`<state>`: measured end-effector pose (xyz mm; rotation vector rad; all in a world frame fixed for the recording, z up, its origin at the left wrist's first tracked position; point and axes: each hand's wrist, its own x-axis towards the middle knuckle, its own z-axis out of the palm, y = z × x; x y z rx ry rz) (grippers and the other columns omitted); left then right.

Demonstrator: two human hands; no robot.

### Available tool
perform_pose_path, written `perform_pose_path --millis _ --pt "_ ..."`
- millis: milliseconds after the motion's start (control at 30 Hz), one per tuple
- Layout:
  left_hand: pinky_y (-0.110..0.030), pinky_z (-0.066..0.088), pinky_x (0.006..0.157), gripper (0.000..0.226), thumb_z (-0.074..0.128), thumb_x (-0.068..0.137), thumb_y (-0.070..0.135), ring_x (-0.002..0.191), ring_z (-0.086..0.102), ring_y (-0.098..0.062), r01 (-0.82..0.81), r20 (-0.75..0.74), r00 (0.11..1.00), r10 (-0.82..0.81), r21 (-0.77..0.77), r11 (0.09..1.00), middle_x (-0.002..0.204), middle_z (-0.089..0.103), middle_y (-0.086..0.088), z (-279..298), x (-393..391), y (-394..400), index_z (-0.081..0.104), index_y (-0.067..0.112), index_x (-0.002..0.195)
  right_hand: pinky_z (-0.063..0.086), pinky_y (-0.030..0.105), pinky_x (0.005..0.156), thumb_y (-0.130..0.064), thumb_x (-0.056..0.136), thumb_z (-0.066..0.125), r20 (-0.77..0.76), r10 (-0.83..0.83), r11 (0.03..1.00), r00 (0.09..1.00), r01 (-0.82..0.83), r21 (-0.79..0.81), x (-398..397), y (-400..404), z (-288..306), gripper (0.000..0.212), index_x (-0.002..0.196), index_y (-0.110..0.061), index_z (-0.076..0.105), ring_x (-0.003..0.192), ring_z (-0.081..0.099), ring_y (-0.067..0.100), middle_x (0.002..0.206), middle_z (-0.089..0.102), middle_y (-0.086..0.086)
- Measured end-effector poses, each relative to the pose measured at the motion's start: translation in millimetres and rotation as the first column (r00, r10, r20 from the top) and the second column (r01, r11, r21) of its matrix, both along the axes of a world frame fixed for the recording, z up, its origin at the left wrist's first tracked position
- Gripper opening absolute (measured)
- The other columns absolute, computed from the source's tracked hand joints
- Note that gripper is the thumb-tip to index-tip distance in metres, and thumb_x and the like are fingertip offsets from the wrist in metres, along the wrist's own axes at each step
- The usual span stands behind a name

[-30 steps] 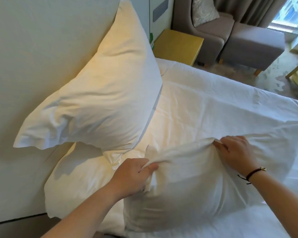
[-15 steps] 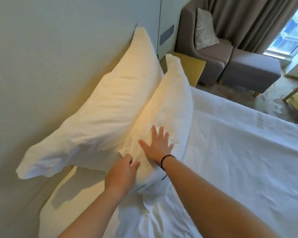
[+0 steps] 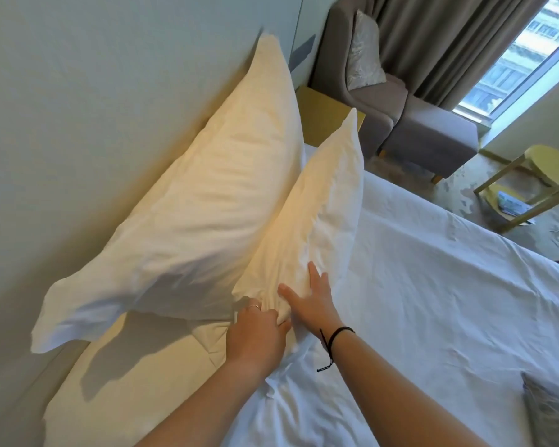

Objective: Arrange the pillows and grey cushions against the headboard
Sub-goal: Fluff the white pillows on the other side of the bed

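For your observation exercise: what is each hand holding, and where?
Left hand pinches the front pillow at its near bottom corner; right hand only presses flat on it.

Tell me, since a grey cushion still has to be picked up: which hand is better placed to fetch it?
Probably the right hand. It lies flat and open on the front pillow, gripping nothing, on the side of the grey cushion at the bed's lower right. The left hand is pinching that pillow's corner, nearer the headboard.

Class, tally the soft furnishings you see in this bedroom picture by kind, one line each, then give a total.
White pillows: 2, back pillow and front pillow
Grey furry cushion: 1, corner only
Patterned armchair cushion: 1
Total: 4
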<state>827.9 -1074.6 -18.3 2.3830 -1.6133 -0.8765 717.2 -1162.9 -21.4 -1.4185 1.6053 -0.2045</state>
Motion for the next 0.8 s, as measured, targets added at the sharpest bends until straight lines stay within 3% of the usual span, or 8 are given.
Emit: perform_pose_path --millis 133,233,333,467,533,600,700,800 --pt "-0.044 0.038 0.106 0.037 0.043 0.094 0.036 0.144 0.019 -0.031 0.044 -0.113 0.992 -0.048 -0.037 0.998 0.158 0.021 -0.015 0 1 -3 0.065 0.02 0.119 0.042 0.043 0.105 -0.058 0.059 0.072 -0.013 -0.202 0.972 0.979 0.202 0.121 10 23 -1 0.118 0.147 -0.049 -0.006 0.134 0.04 0.027 0.161 -0.002 0.006" --pt "-0.03 0.045 0.076 0.023 0.046 0.087 0.027 0.134 0.042 -0.035 0.1 -0.326 0.94 -0.098 -0.01 0.995 0.139 0.052 -0.017 15 -5 -8 0.066 0.02 0.079 0.053 0.038 0.088 -0.029 0.073 0.055 -0.002 -0.241 0.962 0.971 0.239 0.132 9 25 9 0.098 0.146 -0.051 -0.006 0.101 0.063 0.019 0.162 -0.001 0.009" --pt "-0.036 0.047 0.063 0.023 0.042 0.083 0.027 0.081 0.062 -0.023 0.03 -0.617 0.785 -0.051 -0.045 0.999 0.077 0.067 -0.007 31 -6 -15 0.057 0.019 0.067 0.052 0.034 0.083 -0.025 0.08 0.051 -0.02 -0.192 0.975 0.981 0.193 0.108 3 16 26 0.09 0.148 -0.051 -0.003 0.102 0.061 0.02 0.162 0.005 0.011" --pt "-0.023 0.042 0.051 0.036 0.056 0.096 0.034 0.058 0.058 -0.006 -0.189 -0.818 0.555 0.154 0.057 0.98 0.065 0.068 0.007 37 10 -22 0.072 0.021 0.066 0.037 0.044 0.11 -0.066 0.073 0.062 -0.077 -0.05 0.997 0.996 0.054 0.05 2 2 49 0.098 0.148 -0.052 0.001 0.136 0.038 0.031 0.162 0.009 0.011" --pt "-0.018 0.04 0.044 0.039 0.059 0.093 0.04 0.052 0.059 -0.004 -0.219 -0.833 0.517 0.195 0.091 0.971 0.06 0.068 0.007 31 27 -20 0.07 0.023 0.061 0.032 0.048 0.113 -0.078 0.066 0.059 -0.096 0.009 0.999 0.995 -0.004 0.05 12 2 50 0.098 0.144 -0.058 0.004 0.143 0.025 0.034 0.162 -0.002 0.01" --pt "-0.02 0.044 0.047 0.039 0.059 0.093 0.042 0.057 0.062 -0.01 -0.234 -0.812 0.542 0.217 0.102 0.967 0.064 0.07 0.002 21 45 -16 0.07 0.016 0.067 0.031 0.052 0.113 -0.079 0.064 0.059 -0.086 0.057 0.996 0.995 -0.051 0.069 24 10 41 0.096 0.141 -0.063 0.004 0.145 0.019 0.035 0.162 -0.01 0.008" --pt "-0.031 0.036 0.053 0.042 0.058 0.093 0.04 0.06 0.054 -0.018 -0.188 -0.575 0.806 0.136 -0.031 0.982 0.061 0.059 0.002 1 64 -7 0.06 0.012 0.063 0.035 0.046 0.111 -0.068 0.075 0.064 -0.021 0.101 0.989 0.995 -0.098 0.115 29 27 21 0.091 0.142 -0.062 0.003 0.145 0.021 0.033 0.161 -0.018 0.006" --pt "-0.035 0.04 0.059 0.042 0.056 0.089 0.052 0.074 0.058 -0.026 -0.124 -0.339 0.936 0.091 -0.078 0.989 0.078 0.058 -0.002 -7 58 8 0.055 0.013 0.075 0.026 0.044 0.116 -0.062 0.08 0.064 0.006 0.148 0.983 0.989 -0.148 0.105 14 43 10 0.091 0.146 -0.056 0.002 0.149 0.011 0.027 0.161 -0.019 0.004"
